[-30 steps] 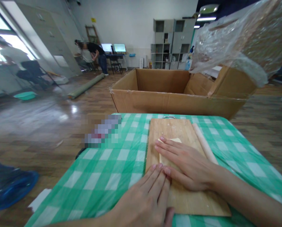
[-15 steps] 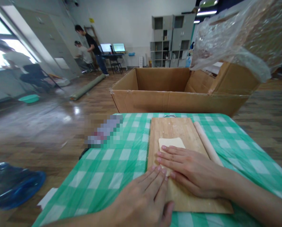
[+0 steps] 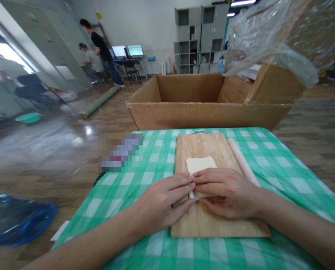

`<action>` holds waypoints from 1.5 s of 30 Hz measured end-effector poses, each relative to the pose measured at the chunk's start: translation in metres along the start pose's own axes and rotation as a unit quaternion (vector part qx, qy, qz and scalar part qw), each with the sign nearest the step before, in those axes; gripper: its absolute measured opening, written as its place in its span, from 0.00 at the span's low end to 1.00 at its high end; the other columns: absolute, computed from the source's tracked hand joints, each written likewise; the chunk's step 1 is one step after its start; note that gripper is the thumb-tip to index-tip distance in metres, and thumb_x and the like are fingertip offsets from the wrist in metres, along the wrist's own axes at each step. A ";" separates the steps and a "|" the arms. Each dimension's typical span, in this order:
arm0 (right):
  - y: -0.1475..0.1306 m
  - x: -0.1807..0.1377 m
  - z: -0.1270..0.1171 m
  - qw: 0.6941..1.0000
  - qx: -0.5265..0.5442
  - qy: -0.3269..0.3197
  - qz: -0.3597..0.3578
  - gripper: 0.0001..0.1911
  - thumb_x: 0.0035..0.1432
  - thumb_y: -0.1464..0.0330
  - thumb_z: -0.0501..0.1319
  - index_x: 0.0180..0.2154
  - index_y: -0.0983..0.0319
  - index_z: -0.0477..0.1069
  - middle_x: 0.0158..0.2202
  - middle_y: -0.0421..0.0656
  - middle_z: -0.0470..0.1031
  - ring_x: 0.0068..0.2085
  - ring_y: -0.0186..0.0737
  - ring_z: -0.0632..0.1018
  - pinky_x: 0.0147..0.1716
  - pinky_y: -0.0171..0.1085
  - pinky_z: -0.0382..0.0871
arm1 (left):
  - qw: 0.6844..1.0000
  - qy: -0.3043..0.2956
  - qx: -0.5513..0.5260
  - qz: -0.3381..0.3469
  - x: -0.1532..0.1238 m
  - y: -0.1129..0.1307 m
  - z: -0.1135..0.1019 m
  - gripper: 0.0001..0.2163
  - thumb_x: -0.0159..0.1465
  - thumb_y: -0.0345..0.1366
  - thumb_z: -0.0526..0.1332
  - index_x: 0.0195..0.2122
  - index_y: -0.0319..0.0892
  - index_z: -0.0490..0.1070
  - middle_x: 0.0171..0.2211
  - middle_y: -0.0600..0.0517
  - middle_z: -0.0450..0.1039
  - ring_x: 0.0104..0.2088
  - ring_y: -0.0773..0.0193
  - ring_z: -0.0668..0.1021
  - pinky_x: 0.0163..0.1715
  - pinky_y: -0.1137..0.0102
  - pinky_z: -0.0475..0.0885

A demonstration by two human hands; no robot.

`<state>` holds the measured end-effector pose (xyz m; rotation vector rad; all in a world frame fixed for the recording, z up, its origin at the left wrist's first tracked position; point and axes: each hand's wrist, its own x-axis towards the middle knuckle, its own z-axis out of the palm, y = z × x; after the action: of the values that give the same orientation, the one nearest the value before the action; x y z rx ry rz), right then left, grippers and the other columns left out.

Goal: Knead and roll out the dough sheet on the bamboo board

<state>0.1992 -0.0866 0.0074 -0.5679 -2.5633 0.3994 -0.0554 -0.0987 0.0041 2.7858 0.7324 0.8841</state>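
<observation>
Here, left hand (image 3: 164, 200): reaches in from the left, fingers bent over and thumb below, with only a narrow gap between them at the left edge of the dough; a dark band shows on one finger. Whether thumb and fingers pinch the edge, I cannot tell.
Right hand (image 3: 232, 191): lies palm down across the dough from the right, fingers close together and slightly curled, thumb tucked on the near side, fingertips meeting those of the left hand. Its hold on the dough is hidden underneath.
Dough sheet (image 3: 201, 163): pale, flat and thin, on the middle of the board; its far part is bare, its near part mostly covered by the hands.
Cutting board (image 3: 212, 228): wooden, lying lengthwise from near to far, with a metal handle (image 3: 199, 132) at the far end.
Rolling pin (image 3: 244, 163): on the cloth just beside the board's right edge, its near end by the right wrist.
Tablecloth (image 3: 122, 210): green and white check, under everything; a pixelated object (image 3: 122, 152) sits at its far left edge.
Floor on the left: crumpled blue plastic (image 3: 18, 221) near, teal basin (image 3: 29, 118) farther off.
Beyond the table: large open cardboard box (image 3: 207, 116), clear wrap (image 3: 257, 45) on the right.
</observation>
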 end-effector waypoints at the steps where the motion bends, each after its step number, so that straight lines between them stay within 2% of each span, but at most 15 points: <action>1: -0.001 -0.001 0.000 1.000 -0.008 0.002 -0.009 0.16 0.66 0.71 0.60 0.53 0.59 0.79 0.52 0.46 0.83 0.58 0.45 0.79 0.59 0.47 0.75 | 1.000 -0.024 -0.003 0.006 0.000 -0.001 0.001 0.13 0.74 0.33 0.59 0.55 0.37 0.76 0.56 0.43 0.78 0.59 0.60 0.79 0.62 0.63 0.74; 3: -0.004 -0.005 0.001 0.999 -0.032 0.003 -0.025 0.17 0.68 0.72 0.57 0.54 0.60 0.78 0.50 0.46 0.84 0.58 0.44 0.80 0.59 0.46 0.75 | 0.998 -0.061 0.000 0.012 -0.001 0.000 0.002 0.13 0.76 0.33 0.56 0.55 0.38 0.76 0.57 0.45 0.78 0.60 0.61 0.78 0.63 0.64 0.73; 6: -0.012 -0.012 0.003 0.997 -0.070 -0.009 -0.021 0.20 0.70 0.73 0.55 0.58 0.64 0.76 0.55 0.50 0.81 0.61 0.46 0.78 0.60 0.46 0.75 | 0.997 -0.079 0.016 0.005 0.000 0.003 0.002 0.14 0.77 0.33 0.52 0.54 0.39 0.77 0.56 0.46 0.79 0.59 0.64 0.79 0.61 0.66 0.75; 15: -0.035 -0.025 -0.003 0.987 -0.116 -0.109 0.030 0.29 0.68 0.70 0.56 0.68 0.71 0.64 0.68 0.54 0.65 0.69 0.49 0.67 0.69 0.47 0.61 | 0.996 -0.067 0.058 0.033 -0.001 0.000 -0.002 0.15 0.77 0.32 0.51 0.52 0.39 0.78 0.56 0.44 0.79 0.57 0.64 0.80 0.60 0.68 0.74; 18: -0.041 -0.030 -0.006 0.987 -0.115 -0.097 0.048 0.31 0.68 0.69 0.56 0.69 0.70 0.61 0.70 0.54 0.62 0.70 0.49 0.64 0.70 0.48 0.60 | 0.995 -0.060 0.063 0.044 -0.001 -0.002 0.000 0.14 0.77 0.32 0.53 0.53 0.39 0.78 0.55 0.45 0.80 0.58 0.63 0.79 0.62 0.66 0.73; 22: -0.041 -0.039 -0.006 0.989 -0.123 -0.040 0.075 0.30 0.68 0.66 0.57 0.68 0.72 0.63 0.69 0.56 0.64 0.70 0.51 0.65 0.69 0.49 0.62 | 0.994 -0.064 0.064 0.053 0.003 -0.003 0.002 0.14 0.76 0.32 0.55 0.59 0.36 0.73 0.60 0.45 0.76 0.65 0.62 0.73 0.67 0.65 0.68; 25: -0.040 -0.043 -0.004 0.986 -0.128 -0.050 0.094 0.30 0.69 0.65 0.58 0.68 0.71 0.64 0.68 0.56 0.65 0.69 0.53 0.66 0.69 0.50 0.63 | 0.991 -0.100 0.068 0.063 0.006 -0.001 0.002 0.16 0.77 0.32 0.52 0.63 0.34 0.69 0.64 0.44 0.72 0.68 0.63 0.69 0.68 0.67 0.66; 29: -0.042 -0.046 -0.001 0.980 -0.159 -0.066 0.098 0.30 0.70 0.66 0.57 0.69 0.70 0.62 0.68 0.56 0.65 0.70 0.54 0.65 0.69 0.52 0.63 | 0.985 -0.116 0.090 0.092 0.008 0.000 0.003 0.17 0.78 0.29 0.49 0.62 0.32 0.69 0.63 0.43 0.73 0.68 0.61 0.68 0.68 0.66 0.66; 34: -0.045 -0.048 -0.002 0.974 -0.201 -0.081 0.072 0.28 0.72 0.69 0.56 0.69 0.71 0.62 0.69 0.54 0.65 0.70 0.52 0.64 0.70 0.51 0.59 | 0.984 -0.108 0.105 0.091 0.007 0.000 0.003 0.17 0.77 0.31 0.51 0.63 0.31 0.68 0.63 0.41 0.72 0.68 0.58 0.69 0.68 0.63 0.66; 39: -0.044 -0.048 -0.005 0.980 -0.181 -0.052 0.057 0.26 0.71 0.71 0.55 0.67 0.71 0.64 0.67 0.52 0.67 0.69 0.49 0.67 0.70 0.47 0.61 | 0.987 -0.088 0.075 0.115 0.010 0.004 0.000 0.15 0.76 0.30 0.52 0.59 0.33 0.71 0.60 0.43 0.76 0.67 0.58 0.71 0.67 0.63 0.68; 45: -0.048 -0.049 -0.006 0.980 -0.177 -0.058 0.065 0.25 0.70 0.71 0.56 0.65 0.72 0.67 0.66 0.54 0.70 0.68 0.51 0.69 0.69 0.49 0.61 | 0.985 -0.107 0.075 0.111 0.011 0.010 -0.003 0.16 0.75 0.32 0.54 0.61 0.32 0.70 0.61 0.41 0.74 0.67 0.58 0.70 0.68 0.65 0.66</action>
<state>0.2257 -0.1495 0.0113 -0.8644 -2.7360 0.0143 -0.0453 -0.1025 0.0147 3.0778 0.4814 0.5656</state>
